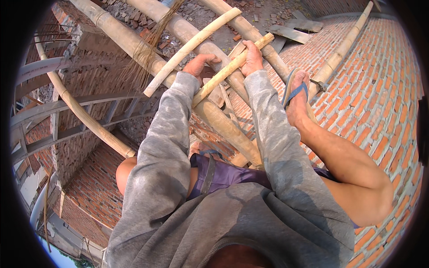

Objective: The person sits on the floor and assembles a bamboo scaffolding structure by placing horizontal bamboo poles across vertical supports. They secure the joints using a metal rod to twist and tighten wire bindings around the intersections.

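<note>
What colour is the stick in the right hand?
Yellowish tan; the stick shows best in the head view, the only one here.

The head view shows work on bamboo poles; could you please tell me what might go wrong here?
The short crosspiece between the left hand and right hand might roll if not tied firmly. The flip-flop on the right foot could slip. The thin strips across the bamboo poles may slide off.
</note>
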`<state>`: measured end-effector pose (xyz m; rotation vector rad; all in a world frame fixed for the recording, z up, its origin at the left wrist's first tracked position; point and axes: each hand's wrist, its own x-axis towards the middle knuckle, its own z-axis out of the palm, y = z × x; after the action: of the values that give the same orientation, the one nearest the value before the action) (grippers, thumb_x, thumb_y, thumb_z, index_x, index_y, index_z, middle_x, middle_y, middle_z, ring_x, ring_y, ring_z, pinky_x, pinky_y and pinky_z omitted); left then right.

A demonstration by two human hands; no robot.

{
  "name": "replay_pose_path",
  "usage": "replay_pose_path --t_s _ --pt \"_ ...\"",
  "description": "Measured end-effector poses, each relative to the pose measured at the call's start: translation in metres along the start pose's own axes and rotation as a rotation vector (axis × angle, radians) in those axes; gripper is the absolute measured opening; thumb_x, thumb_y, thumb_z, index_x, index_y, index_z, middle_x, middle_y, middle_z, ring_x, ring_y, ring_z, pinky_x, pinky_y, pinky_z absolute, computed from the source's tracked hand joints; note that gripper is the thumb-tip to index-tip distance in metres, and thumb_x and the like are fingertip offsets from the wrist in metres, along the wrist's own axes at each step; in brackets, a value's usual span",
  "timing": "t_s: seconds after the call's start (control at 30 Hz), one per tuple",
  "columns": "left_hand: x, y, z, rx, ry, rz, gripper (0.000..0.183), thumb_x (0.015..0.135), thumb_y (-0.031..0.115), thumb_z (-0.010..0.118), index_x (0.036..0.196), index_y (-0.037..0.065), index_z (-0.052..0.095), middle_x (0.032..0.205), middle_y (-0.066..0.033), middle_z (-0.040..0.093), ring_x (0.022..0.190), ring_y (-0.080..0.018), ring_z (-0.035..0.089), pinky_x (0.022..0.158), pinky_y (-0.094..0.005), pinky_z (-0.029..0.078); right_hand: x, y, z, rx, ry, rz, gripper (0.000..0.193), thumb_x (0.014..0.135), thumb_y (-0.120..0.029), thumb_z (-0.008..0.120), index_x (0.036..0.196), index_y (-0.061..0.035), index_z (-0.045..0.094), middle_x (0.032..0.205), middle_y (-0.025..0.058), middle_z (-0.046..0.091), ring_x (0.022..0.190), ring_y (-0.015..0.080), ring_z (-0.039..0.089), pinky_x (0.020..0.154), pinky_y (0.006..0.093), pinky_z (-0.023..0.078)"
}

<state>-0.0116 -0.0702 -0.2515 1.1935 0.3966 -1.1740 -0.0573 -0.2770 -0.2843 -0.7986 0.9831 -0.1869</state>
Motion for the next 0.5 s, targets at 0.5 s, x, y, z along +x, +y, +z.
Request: replay_pose_path --t_s 0.5 --pt "-0.130 0.028 0.023 0.538 1.036 0.562 0.035 0.084 0.033 0.073 0.084 -0.002 0.077 0.074 -0.0157 0.073 0.068 -0.0285 0.071 0.073 -0.0411 0.056 0.010 0.006 -0.001 0.075 -0.020 -0.041 0.028 0.091 -0.018 0.067 0.109 0.0024 0.061 0.095 0.0169 0.066 0.084 0.0316 0.069 0.077 0.0471 0.059"
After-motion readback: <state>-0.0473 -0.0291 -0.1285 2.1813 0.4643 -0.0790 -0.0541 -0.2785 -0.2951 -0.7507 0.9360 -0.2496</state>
